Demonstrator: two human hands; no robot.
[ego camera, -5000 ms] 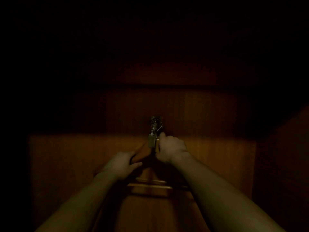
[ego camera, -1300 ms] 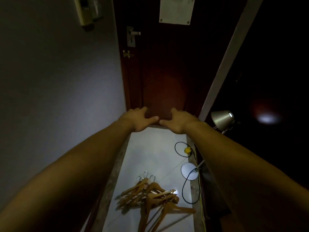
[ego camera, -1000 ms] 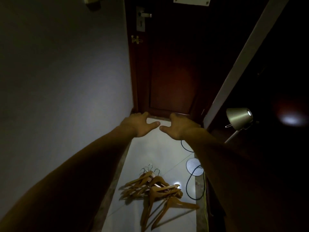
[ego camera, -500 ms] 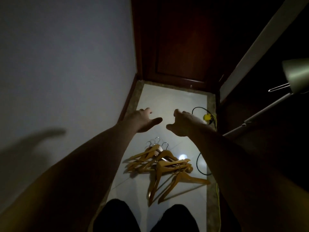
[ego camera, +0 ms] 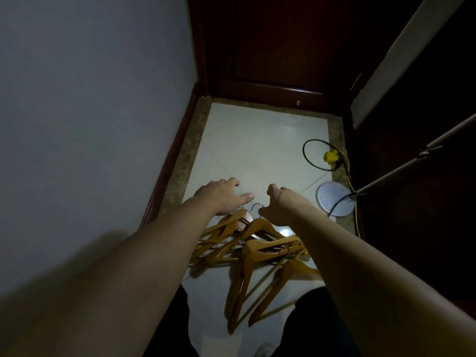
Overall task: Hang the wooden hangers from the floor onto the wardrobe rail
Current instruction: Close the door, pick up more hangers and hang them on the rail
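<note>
Several wooden hangers [ego camera: 255,256] with metal hooks lie in a loose heap on the pale floor tiles [ego camera: 257,140]. My left hand [ego camera: 221,195] hovers over the heap's far left end with fingers spread and holds nothing. My right hand [ego camera: 280,206] is just right of it, fingers loosely curved over the hooks, also holding nothing. Whether either hand touches a hanger cannot be told. The wardrobe rail is out of view.
A grey wall [ego camera: 90,112] runs along the left and a dark wooden door [ego camera: 280,42] closes the far end. On the right stand a floor lamp's round base [ego camera: 334,202] and pole [ego camera: 412,161], with a black cable and a yellow plug [ego camera: 331,157]. My dark-trousered legs are below.
The view has tipped further down to the floor. Both hands have dropped from in front of the door to just over the hangers' hooks, still holding nothing.
</note>
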